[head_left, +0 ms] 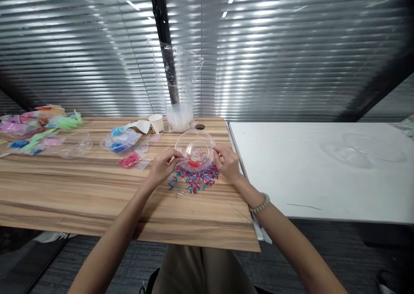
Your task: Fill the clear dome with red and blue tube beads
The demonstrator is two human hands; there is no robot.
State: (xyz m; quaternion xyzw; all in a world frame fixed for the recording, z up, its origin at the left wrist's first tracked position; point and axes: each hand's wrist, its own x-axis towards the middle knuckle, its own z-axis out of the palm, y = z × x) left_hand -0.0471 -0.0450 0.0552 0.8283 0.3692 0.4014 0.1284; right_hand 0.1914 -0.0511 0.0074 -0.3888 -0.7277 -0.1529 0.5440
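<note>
Between my two hands a clear round plastic bowl (195,136) is tilted up on its edge, gripped by the rim. My left hand (166,163) pinches the left side of it. On the opposite side, the thumb and fingers of my right hand (227,161) are closed on the rim. Red bits show in or through the clear plastic; I cannot tell which side they lie on. Just below it a loose pile of small red, blue and clear tube-like beads (197,182) spreads over the wooden table (97,190).
Left of my hands lie a bag of pink-red beads (130,159), a clear tub with blue packets (118,145), a white paper cup (157,123) and colourful bags (35,121). A clear bag of white cups (180,116) stands behind. Clear lids (347,153) rest on the white table (274,156).
</note>
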